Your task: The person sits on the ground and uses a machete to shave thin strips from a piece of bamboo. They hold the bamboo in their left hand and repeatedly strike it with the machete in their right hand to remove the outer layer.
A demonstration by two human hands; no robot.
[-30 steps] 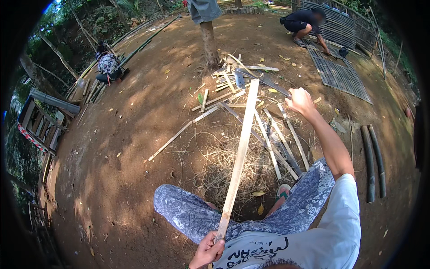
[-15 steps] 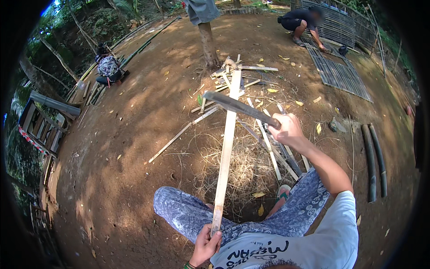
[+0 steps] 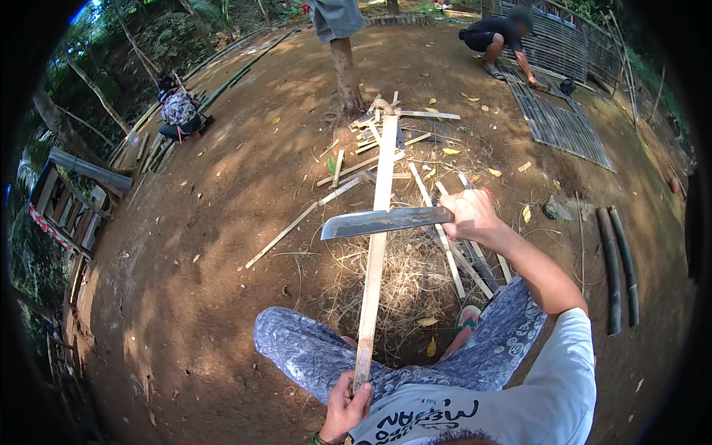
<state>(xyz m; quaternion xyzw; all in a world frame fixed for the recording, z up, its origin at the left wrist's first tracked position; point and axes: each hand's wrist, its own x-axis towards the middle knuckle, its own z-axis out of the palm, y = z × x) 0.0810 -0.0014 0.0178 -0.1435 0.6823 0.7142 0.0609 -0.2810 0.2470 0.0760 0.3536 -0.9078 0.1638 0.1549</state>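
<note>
The left hand (image 3: 345,406), at 6 o'clock low in the view, has its fingers closed around the near end of a long bamboo slat (image 3: 376,245). The slat runs from that hand away toward 12 o'clock, passing over the person's patterned trouser legs (image 3: 311,352) and a heap of dry shavings (image 3: 404,278), its far end reaching a scatter of cut strips (image 3: 386,141) on the bare dirt.

The right hand (image 3: 469,217), at about 2 o'clock from the left hand, is closed around the handle of a machete (image 3: 382,222). The blade lies nearly level, pointing toward 9 o'clock, and crosses the slat at about its middle; whether the edge touches the wood cannot be told.

More split strips lie on the ground at 3 o'clock of the slat, under the right forearm. A sandal (image 3: 467,319) shows beside the shavings. Two dark poles (image 3: 619,267) lie side by side at 3 o'clock, well apart from the hands.

At 12 o'clock a standing person's legs (image 3: 340,52) are near the strip scatter. At 1 o'clock a crouching person (image 3: 498,41) reaches to a woven mat (image 3: 556,122). At 10 o'clock another person (image 3: 178,111) sits by long poles.
</note>
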